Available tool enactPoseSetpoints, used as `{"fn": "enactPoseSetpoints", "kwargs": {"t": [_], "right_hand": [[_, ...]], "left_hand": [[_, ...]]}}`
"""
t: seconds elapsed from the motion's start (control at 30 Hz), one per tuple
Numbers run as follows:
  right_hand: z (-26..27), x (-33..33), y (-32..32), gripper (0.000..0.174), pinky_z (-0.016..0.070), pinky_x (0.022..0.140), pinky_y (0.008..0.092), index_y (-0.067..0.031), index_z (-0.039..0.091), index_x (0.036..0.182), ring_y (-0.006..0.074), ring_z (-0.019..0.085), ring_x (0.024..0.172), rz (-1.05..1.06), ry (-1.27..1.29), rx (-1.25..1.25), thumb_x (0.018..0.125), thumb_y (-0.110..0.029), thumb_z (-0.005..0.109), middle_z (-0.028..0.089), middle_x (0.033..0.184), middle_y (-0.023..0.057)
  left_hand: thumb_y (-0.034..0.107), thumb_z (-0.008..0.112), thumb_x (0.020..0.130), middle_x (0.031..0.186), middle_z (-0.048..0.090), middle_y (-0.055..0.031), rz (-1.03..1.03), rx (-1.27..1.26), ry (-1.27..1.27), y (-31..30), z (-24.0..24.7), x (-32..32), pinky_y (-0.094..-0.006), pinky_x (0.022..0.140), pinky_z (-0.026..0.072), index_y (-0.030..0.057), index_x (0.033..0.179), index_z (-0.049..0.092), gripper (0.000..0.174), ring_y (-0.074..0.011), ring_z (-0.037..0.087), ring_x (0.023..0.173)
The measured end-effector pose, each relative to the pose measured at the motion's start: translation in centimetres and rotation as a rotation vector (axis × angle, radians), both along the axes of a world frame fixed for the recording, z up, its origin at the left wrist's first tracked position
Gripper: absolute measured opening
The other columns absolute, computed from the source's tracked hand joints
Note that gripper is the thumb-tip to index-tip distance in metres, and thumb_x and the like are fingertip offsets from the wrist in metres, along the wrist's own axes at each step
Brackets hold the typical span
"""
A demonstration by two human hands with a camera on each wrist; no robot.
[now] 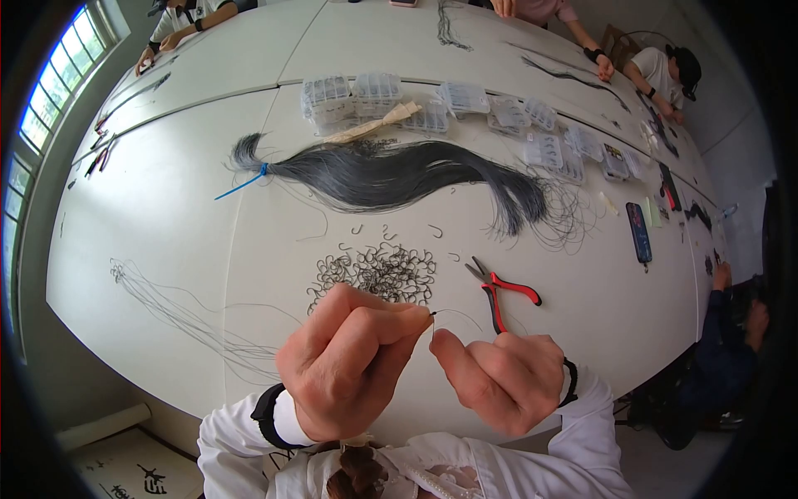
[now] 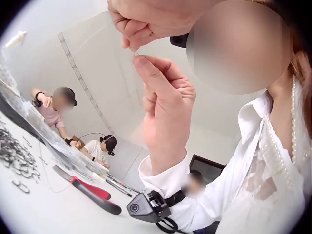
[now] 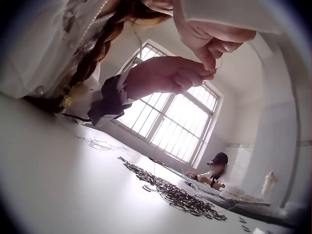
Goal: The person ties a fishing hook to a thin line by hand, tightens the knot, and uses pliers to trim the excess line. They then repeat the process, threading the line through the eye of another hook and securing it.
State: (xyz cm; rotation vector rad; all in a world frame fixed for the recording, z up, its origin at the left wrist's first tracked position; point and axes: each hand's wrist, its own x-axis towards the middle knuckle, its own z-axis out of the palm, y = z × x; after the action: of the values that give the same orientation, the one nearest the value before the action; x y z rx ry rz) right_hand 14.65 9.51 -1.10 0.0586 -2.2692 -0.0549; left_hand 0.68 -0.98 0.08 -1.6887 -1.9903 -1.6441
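At the table's near side, my left hand [image 1: 353, 358] pinches a fish hook [image 1: 433, 313] between thumb and forefinger. Only a small dark end of it shows; the rest is hidden by the fingers. A thin fishing line [image 1: 462, 314] curves off to the right from there. My right hand [image 1: 503, 378], close beside the left, pinches the line's lower part with thumb and forefinger. In the left wrist view the right hand [image 2: 168, 90] faces the left hand [image 2: 146, 22], fingertips almost meeting. Just beyond the hands lies a pile of dark fish hooks [image 1: 378, 273].
Red-handled pliers [image 1: 495, 291] lie right of the pile. Behind it stretches a dark bundle of line [image 1: 374, 175] with a blue tie [image 1: 264, 170]. Clear plastic boxes [image 1: 378, 87] stand farther back. Several hooked lines [image 1: 191, 312] lie at left, a phone [image 1: 638, 233] at right.
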Motion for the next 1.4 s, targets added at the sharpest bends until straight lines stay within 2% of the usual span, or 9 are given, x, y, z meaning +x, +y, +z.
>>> {"fn": "enactPoseSetpoints", "kwargs": {"t": [0.1,0.23,0.63,0.7,0.77,0.9,1.03,1.33,1.4], "right_hand": [[0.4,-0.3,-0.4,0.032,0.0197,0.035,0.0168,-0.0039,0.07,0.084,0.0038,0.033,0.047,-0.081,0.089,0.065,0.053,-0.003,0.061,0.041,0.064,-0.0038],[0.9,-0.1,-0.3,0.031,0.0202,0.035,0.0172,-0.005,0.07,0.083,0.0039,0.033,0.047,-0.102,0.129,0.092,0.053,-0.002,0.064,0.041,0.065,-0.0041],[2.2,0.4,2.2,0.035,0.0344,0.037,0.022,0.0005,0.067,0.097,0.0081,0.047,0.051,0.095,-0.066,-0.202,0.062,0.001,0.069,0.048,0.069,0.0005],[2.7,0.2,1.6,0.03,0.0401,0.041,0.0249,-0.0088,0.069,0.086,0.0122,0.054,0.049,-0.01,-0.103,-0.378,0.059,0.0,0.077,0.059,0.066,-0.0005],[2.6,0.1,1.8,0.028,0.0394,0.041,0.0248,-0.0088,0.069,0.086,0.0122,0.053,0.048,-0.015,-0.108,-0.375,0.06,-0.001,0.077,0.058,0.065,0.0001],[2.6,0.0,2.3,0.03,0.0394,0.04,0.0244,-0.0005,0.065,0.093,0.0108,0.051,0.05,0.085,-0.124,-0.425,0.064,0.003,0.074,0.051,0.065,0.0012],[2.6,-0.3,2.1,0.022,0.0395,0.041,0.0245,-0.0029,0.066,0.088,0.0111,0.052,0.049,0.062,-0.129,-0.501,0.067,0.003,0.072,0.055,0.064,0.0019],[2.3,-0.7,2.6,0.01,0.0384,0.046,0.0202,-0.0036,0.069,0.083,0.0048,0.053,0.054,0.195,-0.325,-1.174,0.075,0.002,0.071,0.06,0.066,0.0015],[2.1,-0.8,2.5,0.005,0.0384,0.048,0.018,-0.0009,0.068,0.083,0.0017,0.053,0.058,0.267,-0.308,-1.503,0.079,0.001,0.069,0.061,0.067,0.0]], "left_hand": [[-0.007,0.074,0.066,0.071,0.061,-0.0089,0.008,-0.035,0.022,-0.1,0.3,0.1,-0.0227,0.047,0.0421,0.0008,0.075,0.064,0.015,-0.0122,0.056,0.055],[-0.005,0.073,0.067,0.071,0.061,-0.0074,-0.034,-0.085,0.08,-0.2,0.5,0.1,-0.0239,0.046,0.0451,0.0028,0.078,0.066,0.016,-0.0133,0.059,0.057],[-0.008,0.068,0.064,0.07,0.053,-0.0042,-0.236,-0.028,0.18,0.2,-0.4,-0.7,-0.0241,0.037,0.0417,0.0,0.084,0.065,0.022,-0.0125,0.055,0.053],[-0.008,0.068,0.064,0.069,0.053,-0.0042,-0.251,-0.027,0.175,0.1,-0.2,-0.5,-0.0241,0.037,0.0417,0.0001,0.084,0.065,0.021,-0.0124,0.055,0.052],[-0.002,0.072,0.067,0.072,0.06,-0.0045,-0.193,-0.144,0.127,-0.2,0.2,-0.2,-0.0248,0.045,0.0458,0.0069,0.079,0.067,0.016,-0.0147,0.06,0.055],[-0.002,0.072,0.066,0.072,0.061,-0.0043,-0.182,-0.137,0.136,-0.2,0.4,-0.2,-0.0246,0.044,0.0454,0.0076,0.078,0.067,0.016,-0.0143,0.06,0.055],[-0.002,0.074,0.065,0.07,0.062,-0.0043,-0.162,-0.132,0.123,-0.3,0.6,-0.1,-0.0243,0.044,0.0451,0.0075,0.078,0.067,0.018,-0.0138,0.06,0.055],[-0.003,0.074,0.065,0.069,0.061,-0.0053,-0.139,-0.067,0.133,-0.1,-0.2,-0.3,-0.0233,0.043,0.0448,0.0049,0.081,0.067,0.02,-0.0125,0.059,0.053],[-0.004,0.073,0.066,0.069,0.061,-0.0055,-0.139,-0.053,0.137,-0.2,-0.2,-0.3,-0.0227,0.043,0.0447,0.0043,0.082,0.067,0.019,-0.0118,0.059,0.052]]}}
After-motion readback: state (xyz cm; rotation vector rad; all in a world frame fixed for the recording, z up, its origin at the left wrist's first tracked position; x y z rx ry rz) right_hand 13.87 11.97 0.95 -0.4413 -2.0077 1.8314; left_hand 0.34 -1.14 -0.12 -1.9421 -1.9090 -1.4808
